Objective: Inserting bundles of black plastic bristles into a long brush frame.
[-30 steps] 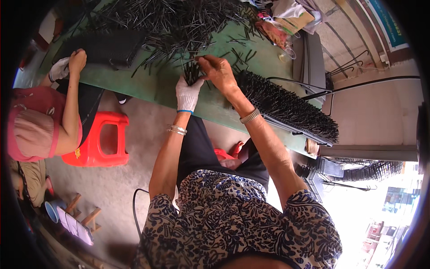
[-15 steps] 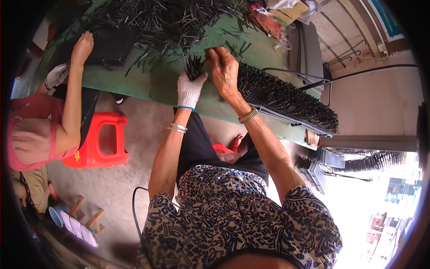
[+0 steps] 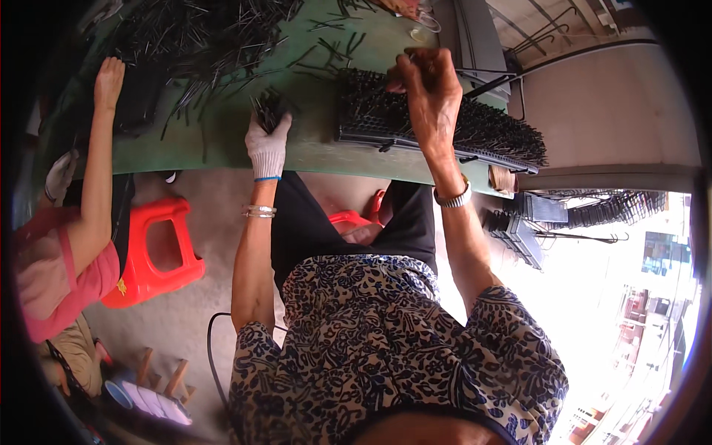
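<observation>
My left hand, in a white knit glove, is closed round a bundle of thin black strips whose ends fan out above the fingers. It hovers by the front of the green table. My bare right hand, a watch at its wrist, is over a long black rack set thickly with upright black strips. Its thumb and fingers are pinched together, and what they hold, if anything, cannot be made out.
A large heap of loose black strips covers the table's far left. At left, a co-worker's bare arm reaches over the table edge, beside a red plastic stool. Grey panels and a brown roll are at the right.
My right hand has moved away from the bundle, rightward and over the rack. My left hand keeps its bundle. The whole view has shifted, so the table things appear further left and up.
</observation>
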Demonstrator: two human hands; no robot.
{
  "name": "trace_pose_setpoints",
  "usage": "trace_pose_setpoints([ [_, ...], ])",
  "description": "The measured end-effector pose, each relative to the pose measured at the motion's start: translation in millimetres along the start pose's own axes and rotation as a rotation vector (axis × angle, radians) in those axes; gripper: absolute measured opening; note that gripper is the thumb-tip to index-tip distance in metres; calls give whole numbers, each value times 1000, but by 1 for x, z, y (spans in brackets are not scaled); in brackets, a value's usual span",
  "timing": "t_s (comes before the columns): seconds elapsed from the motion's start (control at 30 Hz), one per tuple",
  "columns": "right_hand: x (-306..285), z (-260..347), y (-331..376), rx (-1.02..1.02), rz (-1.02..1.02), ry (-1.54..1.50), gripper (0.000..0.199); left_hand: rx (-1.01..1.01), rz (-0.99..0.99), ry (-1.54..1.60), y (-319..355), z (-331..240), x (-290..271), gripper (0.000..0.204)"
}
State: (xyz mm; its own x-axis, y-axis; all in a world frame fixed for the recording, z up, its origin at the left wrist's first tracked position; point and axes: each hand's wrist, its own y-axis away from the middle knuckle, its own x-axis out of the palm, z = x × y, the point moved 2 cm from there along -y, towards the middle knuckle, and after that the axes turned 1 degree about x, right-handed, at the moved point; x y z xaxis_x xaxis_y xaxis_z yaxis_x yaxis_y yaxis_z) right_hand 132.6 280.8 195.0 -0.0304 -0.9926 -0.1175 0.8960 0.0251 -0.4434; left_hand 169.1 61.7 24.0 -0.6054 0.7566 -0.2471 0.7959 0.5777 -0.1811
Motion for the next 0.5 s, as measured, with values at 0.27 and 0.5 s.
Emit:
trace_pose_setpoints([
  [0.27, -23, -36, 31, 129, -52, 86, 4, -328, -69, 575, -21, 2, -1, 15],
  [0.5, -19, -45, 33, 0, -3, 336, 6, -704, 196, 1070, 19, -31, 1, 10],
])
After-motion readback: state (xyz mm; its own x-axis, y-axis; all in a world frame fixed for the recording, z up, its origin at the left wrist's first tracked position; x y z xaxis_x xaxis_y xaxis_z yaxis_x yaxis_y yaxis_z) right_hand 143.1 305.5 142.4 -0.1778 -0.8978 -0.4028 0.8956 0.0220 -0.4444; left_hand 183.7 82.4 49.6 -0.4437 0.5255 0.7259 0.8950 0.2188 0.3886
